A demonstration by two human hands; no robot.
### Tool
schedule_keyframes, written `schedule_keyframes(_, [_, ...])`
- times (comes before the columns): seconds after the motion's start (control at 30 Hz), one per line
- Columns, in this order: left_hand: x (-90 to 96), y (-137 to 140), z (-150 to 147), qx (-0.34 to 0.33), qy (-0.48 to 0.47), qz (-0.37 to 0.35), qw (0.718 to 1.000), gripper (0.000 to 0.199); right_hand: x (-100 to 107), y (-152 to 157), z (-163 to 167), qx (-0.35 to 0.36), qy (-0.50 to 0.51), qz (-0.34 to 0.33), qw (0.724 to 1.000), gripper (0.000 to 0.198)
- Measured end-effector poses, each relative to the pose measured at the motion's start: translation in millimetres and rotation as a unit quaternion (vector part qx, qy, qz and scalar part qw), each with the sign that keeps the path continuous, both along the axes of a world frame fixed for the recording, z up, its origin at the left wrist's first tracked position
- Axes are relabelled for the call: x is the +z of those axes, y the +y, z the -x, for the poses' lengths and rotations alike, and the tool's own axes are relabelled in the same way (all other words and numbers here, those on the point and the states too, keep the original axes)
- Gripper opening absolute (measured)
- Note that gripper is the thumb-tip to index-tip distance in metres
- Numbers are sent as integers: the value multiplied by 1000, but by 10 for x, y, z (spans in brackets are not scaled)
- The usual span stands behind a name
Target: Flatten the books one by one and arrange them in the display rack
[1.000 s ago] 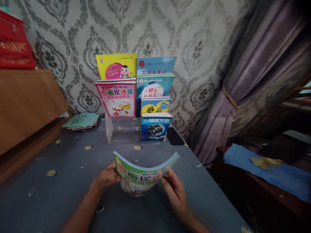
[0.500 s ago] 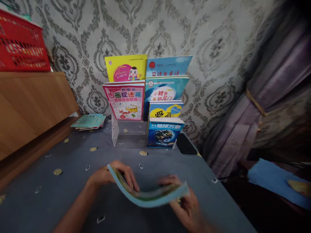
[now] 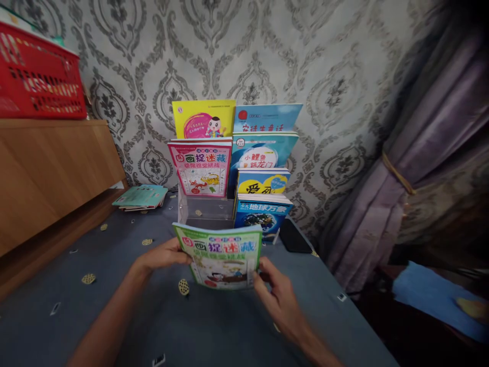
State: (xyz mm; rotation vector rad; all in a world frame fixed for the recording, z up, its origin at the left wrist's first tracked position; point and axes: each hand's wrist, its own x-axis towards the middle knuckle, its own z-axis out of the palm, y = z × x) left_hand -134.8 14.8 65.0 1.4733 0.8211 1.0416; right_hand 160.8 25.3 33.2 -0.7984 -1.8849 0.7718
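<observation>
A green-bordered children's book [image 3: 223, 260] is held upright between both hands, its cover with Chinese title facing me. My left hand [image 3: 168, 255] grips its left edge, fingers partly behind it. My right hand [image 3: 273, 288] pinches the right edge, thumb on the front. Just behind the book stands a clear acrylic book rack [image 3: 206, 209]. Its left side holds a pink book [image 3: 202, 168] with a yellow book [image 3: 204, 120] behind it. On the right are two blue books, a blue-and-yellow book [image 3: 263, 182] and, lowest, a dark blue book with a globe [image 3: 262, 211].
A small stack of books [image 3: 141, 197] lies at the back left beside a wooden cabinet [image 3: 57, 173]. On the cabinet sits a red basket [image 3: 42, 76]. A black flat object [image 3: 294, 236] lies right of the rack. A purple curtain [image 3: 362, 224] hangs at right, near a blue cloth [image 3: 435, 298].
The book was bent and seen edge-on low over the table; now it is turned up with its cover facing me and sits further forward, close to the rack. Both hands moved with it.
</observation>
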Motion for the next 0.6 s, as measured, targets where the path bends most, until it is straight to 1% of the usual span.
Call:
schedule_keyframes(0.07, [153,104,73,-31,71,-15,997,26,41,116,101,17,23,32,999,17])
schedule_keyframes(0.17, [305,234,169,-51,135,-22,989,32,69,263,266,23,48,41,998,19])
schedule_keyframes(0.23, [317,295,233,-44,161,-16,986,38,77,327,350,14,44,35,998,19])
schedule_keyframes(0.3, [277,333,300,-28,185,-8,982,42,83,366,404,8,19,26,999,17])
schedule_keyframes(0.43, [198,348,415,-18,247,19,969,41,113,422,454,-18,-42,-3,999,14])
schedule_keyframes(0.5, [207,339,446,-15,269,39,962,42,143,465,481,-28,-61,-20,998,15])
schedule_keyframes(0.6, [272,332,462,23,270,38,962,43,209,542,548,-27,-74,-42,996,16])
